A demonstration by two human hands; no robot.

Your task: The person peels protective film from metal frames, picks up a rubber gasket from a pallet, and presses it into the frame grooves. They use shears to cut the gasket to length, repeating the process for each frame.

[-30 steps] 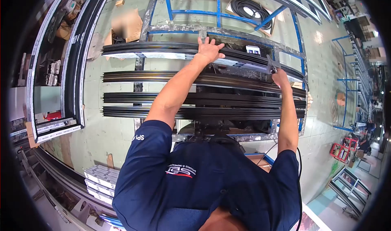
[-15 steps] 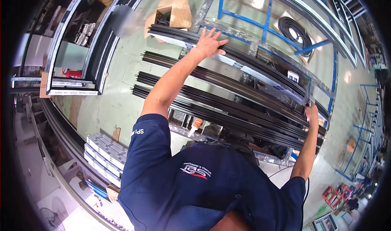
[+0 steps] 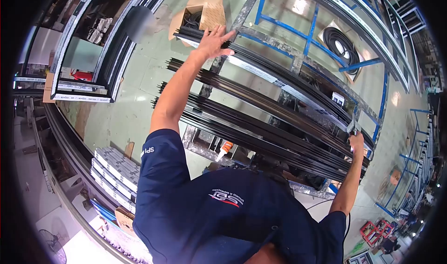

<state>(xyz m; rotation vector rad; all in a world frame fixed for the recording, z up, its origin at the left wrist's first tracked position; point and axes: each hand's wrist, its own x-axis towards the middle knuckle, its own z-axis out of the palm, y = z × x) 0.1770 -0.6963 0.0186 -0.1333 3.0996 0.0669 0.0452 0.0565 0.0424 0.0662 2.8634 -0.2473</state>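
Observation:
My left hand [image 3: 215, 43] lies with fingers spread on the farthest black profile bar [image 3: 260, 61], near its left end. White labelled film runs along that bar's near side. My right hand [image 3: 356, 142] is closed round a silver hand tool [image 3: 355, 124], whose exact kind I cannot make out, at the bar's right end. Between my arms several more dark bars [image 3: 260, 101] lie side by side across a worn metal stand [image 3: 195, 140]. An orange-and-white bottle [image 3: 225, 149] sits close to my body.
An open cardboard box [image 3: 212, 15] stands beyond my left hand. Blue steel frames [image 3: 309, 31] and a coil of black hose [image 3: 342, 47] lie ahead. Long film-covered frames [image 3: 84, 98] stand at left, above stacked white-wrapped profiles [image 3: 114, 171]. A red rack [image 3: 370, 233] is at lower right.
My left hand has slid leftward along the far bar towards its end. My right hand stays near the right end, with more of the silver tool showing above it.

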